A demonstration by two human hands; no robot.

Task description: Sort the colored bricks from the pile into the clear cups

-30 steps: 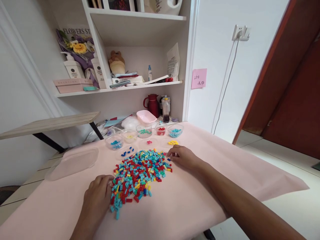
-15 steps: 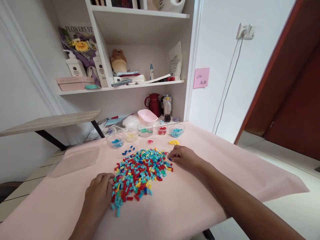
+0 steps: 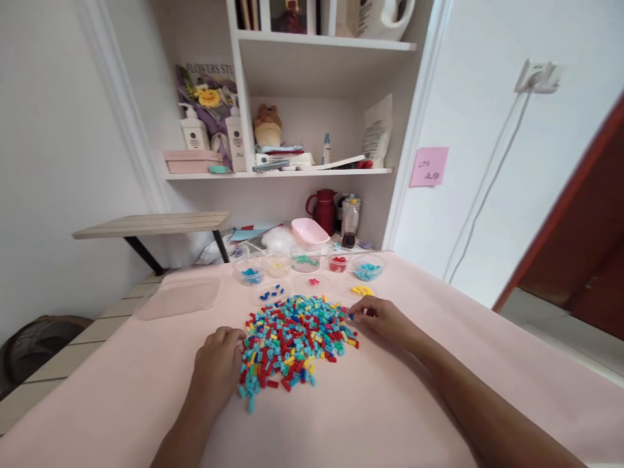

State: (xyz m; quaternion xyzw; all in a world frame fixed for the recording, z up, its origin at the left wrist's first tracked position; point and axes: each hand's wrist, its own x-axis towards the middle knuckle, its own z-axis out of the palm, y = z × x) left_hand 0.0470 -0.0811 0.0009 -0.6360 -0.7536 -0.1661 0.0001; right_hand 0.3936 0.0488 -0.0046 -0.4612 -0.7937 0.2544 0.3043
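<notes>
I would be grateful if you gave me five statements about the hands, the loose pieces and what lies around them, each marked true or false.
1. The left hand is by the left edge of the pile. True.
2. The right hand is inside the pink tub. False: its fingertips are at a dark blue piece by the pile's right edge.
3. The pile is all one colour. False: it mixes red, blue, yellow, green and others.
4. The yellow pieces are closer to the right hand than to the left. True.
5. The pink note lies on a shelf. False: it is on the wall.
</notes>
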